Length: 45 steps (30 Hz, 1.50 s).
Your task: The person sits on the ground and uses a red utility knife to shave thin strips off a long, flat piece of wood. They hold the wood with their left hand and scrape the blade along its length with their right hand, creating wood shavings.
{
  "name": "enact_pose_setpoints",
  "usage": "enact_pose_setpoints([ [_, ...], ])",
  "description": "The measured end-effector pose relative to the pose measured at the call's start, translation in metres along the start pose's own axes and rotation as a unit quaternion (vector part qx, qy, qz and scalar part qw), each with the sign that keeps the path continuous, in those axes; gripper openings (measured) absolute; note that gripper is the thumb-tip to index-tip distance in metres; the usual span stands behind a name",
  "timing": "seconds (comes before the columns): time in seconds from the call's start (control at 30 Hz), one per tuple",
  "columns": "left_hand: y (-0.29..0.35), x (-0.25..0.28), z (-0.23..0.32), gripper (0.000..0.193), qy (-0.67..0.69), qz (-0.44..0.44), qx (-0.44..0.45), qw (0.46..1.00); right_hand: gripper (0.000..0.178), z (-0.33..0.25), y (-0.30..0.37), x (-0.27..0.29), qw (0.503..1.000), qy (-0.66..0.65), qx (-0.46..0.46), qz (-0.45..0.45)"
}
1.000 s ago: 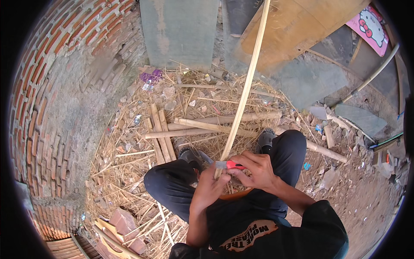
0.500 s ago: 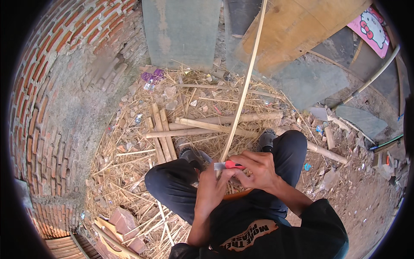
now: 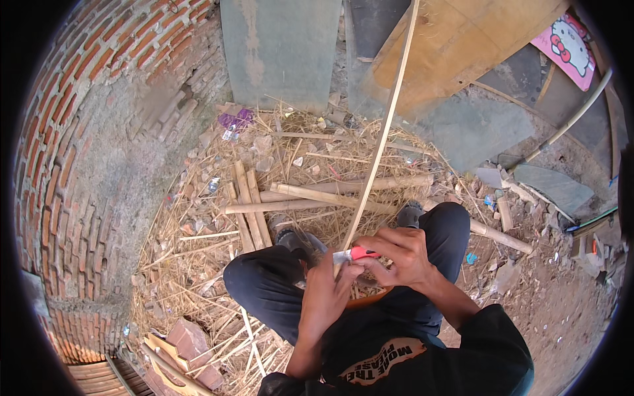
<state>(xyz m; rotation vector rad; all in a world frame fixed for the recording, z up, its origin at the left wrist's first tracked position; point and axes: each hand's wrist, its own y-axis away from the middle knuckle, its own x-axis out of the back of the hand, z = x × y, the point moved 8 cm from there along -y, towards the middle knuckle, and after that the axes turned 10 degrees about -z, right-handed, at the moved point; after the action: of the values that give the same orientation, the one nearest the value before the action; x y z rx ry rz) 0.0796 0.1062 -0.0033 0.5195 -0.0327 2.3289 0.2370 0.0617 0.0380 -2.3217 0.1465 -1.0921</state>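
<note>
Probably light for its length, the pale strip (image 3: 384, 132) looks like split bamboo or thin wood: stiff over a short span, springy over a long one. It runs from the hands, at the lower middle of the view, up between 12 and 1 o'clock and out past the top edge. The left hand (image 3: 325, 287) has its grip closed at the strip's near end, though fingers and blade hide the exact contact. The right hand (image 3: 404, 257) has its grip wrapped firmly around the red handle of a knife (image 3: 363, 252), whose blade points toward 9 o'clock and lies across the strip beside the left fingers.

With so much length reaching away, I would expect the far end to sway and twist the held end, so a firm pinch on the flat faces should serve better than one on the narrow edges. Those edges may be sharp or splintery; the surface looks dry and unlikely to slip. The knife is best held by its handle alone, with the left fingertips clear of the blade. From the hands, short slats (image 3: 253, 198) lie toward 10 o'clock, and a thicker round pole (image 3: 409, 179) lies crosswise toward 12 and 1.
</note>
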Motion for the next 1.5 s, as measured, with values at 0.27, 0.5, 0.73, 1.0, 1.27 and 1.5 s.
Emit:
enact_pose_setpoints([
  [0.27, 0.005, 0.004, 0.007, 0.033, 0.008, 0.023, -0.004, 1.000, 0.033, -0.003, -0.001, -0.001, 1.000, 0.011, 0.009, 0.001],
  [0.5, 0.011, 0.007, 0.005, 0.046, -0.018, 0.020, -0.004, 1.000, 0.033, -0.008, -0.002, 0.000, 1.000, 0.013, 0.018, -0.008],
  [0.73, 0.033, -0.002, -0.004, 0.045, -0.029, 0.015, 0.014, 0.999, 0.025, 0.037, -0.017, 0.039, 0.993, -0.041, -0.081, 0.074],
  [1.0, 0.044, -0.006, -0.016, 0.050, -0.049, 0.010, 0.036, 0.998, 0.026, 0.060, -0.026, 0.062, 0.993, 0.009, -0.090, 0.073],
  [1.27, 0.054, -0.004, -0.022, 0.048, -0.035, 0.015, 0.059, 0.998, 0.025, 0.077, -0.045, 0.075, 0.994, 0.020, -0.073, 0.073],
  [1.5, 0.065, -0.004, -0.025, 0.048, -0.067, -0.012, 0.076, 0.995, 0.027, 0.125, -0.070, 0.097, 0.989, 0.011, -0.108, 0.098],
])
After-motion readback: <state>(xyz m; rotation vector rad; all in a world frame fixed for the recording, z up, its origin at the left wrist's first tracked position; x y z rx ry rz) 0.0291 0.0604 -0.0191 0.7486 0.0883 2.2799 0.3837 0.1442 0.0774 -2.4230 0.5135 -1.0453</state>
